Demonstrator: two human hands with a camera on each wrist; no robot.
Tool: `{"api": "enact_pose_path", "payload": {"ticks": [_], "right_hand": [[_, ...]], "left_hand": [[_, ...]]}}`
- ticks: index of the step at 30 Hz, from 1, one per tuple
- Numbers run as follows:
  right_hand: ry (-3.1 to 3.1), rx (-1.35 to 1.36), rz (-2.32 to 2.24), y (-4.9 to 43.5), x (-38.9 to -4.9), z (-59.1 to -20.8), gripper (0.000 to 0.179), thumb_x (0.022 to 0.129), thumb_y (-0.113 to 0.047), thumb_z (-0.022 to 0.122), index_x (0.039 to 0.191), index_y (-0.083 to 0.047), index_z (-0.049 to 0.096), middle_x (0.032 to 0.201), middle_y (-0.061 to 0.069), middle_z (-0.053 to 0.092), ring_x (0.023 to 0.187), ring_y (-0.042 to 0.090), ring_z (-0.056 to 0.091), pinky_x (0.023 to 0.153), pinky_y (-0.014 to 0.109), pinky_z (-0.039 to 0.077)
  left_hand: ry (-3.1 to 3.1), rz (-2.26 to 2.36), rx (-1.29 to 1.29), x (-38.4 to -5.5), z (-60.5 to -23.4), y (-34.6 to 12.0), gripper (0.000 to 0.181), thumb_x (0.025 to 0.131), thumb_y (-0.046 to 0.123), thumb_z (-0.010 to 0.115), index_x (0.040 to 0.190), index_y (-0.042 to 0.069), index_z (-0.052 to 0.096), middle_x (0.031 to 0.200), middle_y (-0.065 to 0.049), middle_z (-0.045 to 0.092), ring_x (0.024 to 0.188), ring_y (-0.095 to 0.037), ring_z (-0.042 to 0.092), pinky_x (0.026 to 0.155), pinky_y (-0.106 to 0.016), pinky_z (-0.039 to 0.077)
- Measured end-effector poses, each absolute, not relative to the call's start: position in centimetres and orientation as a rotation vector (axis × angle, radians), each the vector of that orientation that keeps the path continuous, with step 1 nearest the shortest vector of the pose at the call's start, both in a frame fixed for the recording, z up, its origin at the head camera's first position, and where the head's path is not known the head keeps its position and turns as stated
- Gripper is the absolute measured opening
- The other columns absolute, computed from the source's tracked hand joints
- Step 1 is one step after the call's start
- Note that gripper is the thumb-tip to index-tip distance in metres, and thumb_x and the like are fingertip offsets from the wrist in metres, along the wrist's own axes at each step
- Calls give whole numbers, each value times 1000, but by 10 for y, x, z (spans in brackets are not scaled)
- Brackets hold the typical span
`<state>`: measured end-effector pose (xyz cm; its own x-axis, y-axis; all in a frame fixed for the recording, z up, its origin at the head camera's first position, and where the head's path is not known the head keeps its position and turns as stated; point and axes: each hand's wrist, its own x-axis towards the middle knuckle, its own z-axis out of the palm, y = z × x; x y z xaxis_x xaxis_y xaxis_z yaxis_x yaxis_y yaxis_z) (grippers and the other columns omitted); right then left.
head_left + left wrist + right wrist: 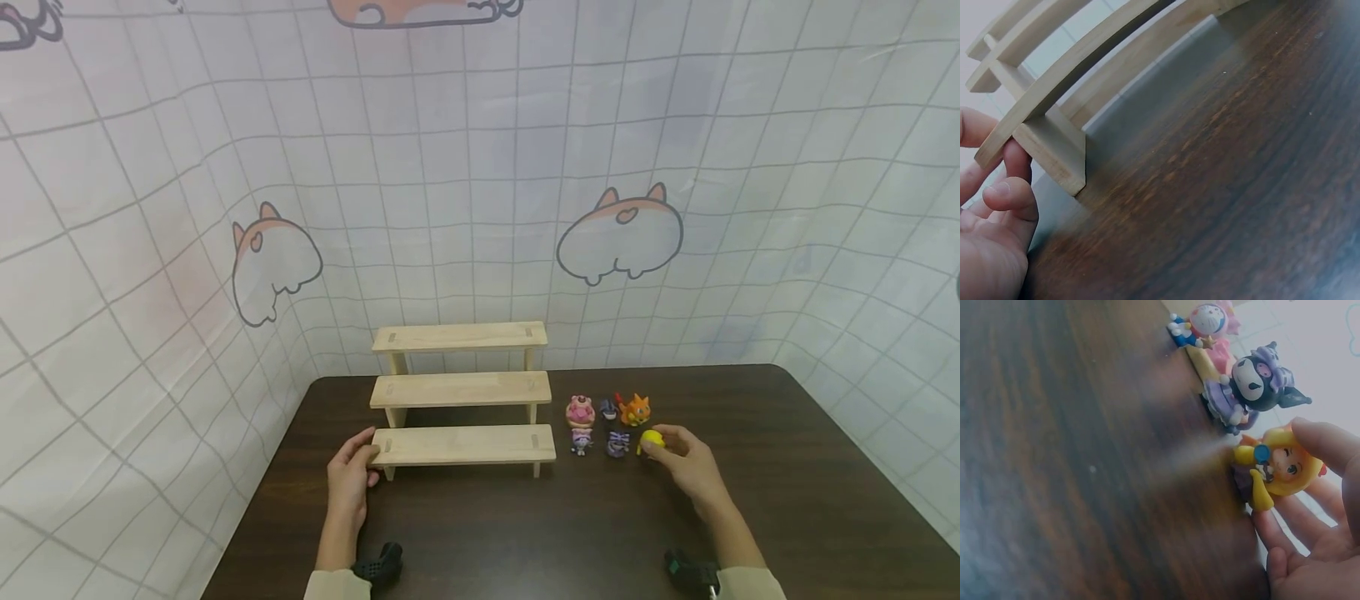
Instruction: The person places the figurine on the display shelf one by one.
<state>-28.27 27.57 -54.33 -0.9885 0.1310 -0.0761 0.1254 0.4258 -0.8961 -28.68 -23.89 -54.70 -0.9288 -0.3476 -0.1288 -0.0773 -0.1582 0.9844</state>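
My left hand [351, 471] pinches the left end of the lowest board of a three-tier wooden display stand [461, 446]. In the left wrist view, fingers [1017, 161] lie under the board's end, beside the stand's leg. My right hand [692, 468] holds a small yellow figurine [652, 437] between thumb and fingers. The right wrist view shows the figurine [1285, 464] with yellow hair and a winking face, upright and close to the tabletop; whether its base touches the table I cannot tell. Next to it stands a black-and-purple figurine [1250, 387].
Several other figurines stand right of the display stand, among them a pink bear-like one [580, 411] and an orange one [636, 410]. The dark wooden table [480, 533] meets a gridded white cloth [465, 208] at the back and sides.
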Motion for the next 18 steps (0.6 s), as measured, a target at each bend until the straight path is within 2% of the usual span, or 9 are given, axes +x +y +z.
{"api": "enact_pose_path", "payload": {"ticks": [3, 9, 15, 18], "right_hand": [[-2642, -243, 1653, 275, -281, -543, 60, 99, -41, 67, 144, -4, 52, 140, 24, 58, 123, 33, 56, 92, 33, 48], [-2628, -243, 1645, 273, -280, -542, 60, 98, -39, 69, 143, -3, 54, 143, 26, 56, 128, 37, 56, 97, 40, 50], [-2598, -247, 1637, 273, -279, -539, 60, 96, -42, 70, 142, -5, 57, 140, 23, 59, 124, 31, 57, 87, 24, 49], [-2578, -243, 1642, 274, -278, -536, 62, 95, -44, 70, 142, -6, 57, 142, 22, 58, 126, 30, 56, 85, 20, 47]], "left_hand": [[-1904, -2236, 483, -287, -548, -241, 46, 99, 6, 57, 145, 3, 54, 124, -7, 60, 66, -5, 51, 50, -17, 37], [-1899, -2276, 462, -287, -549, -246, 48, 99, 6, 59, 147, 6, 53, 98, 2, 62, 65, -7, 55, 50, -18, 36], [-1909, -2264, 451, -286, -548, -245, 48, 98, 5, 59, 146, 5, 54, 97, 2, 62, 65, -7, 56, 51, -18, 37], [-1907, -2262, 443, -285, -548, -244, 48, 98, 5, 60, 146, 4, 53, 99, 1, 62, 66, -8, 56, 51, -17, 37]]}}
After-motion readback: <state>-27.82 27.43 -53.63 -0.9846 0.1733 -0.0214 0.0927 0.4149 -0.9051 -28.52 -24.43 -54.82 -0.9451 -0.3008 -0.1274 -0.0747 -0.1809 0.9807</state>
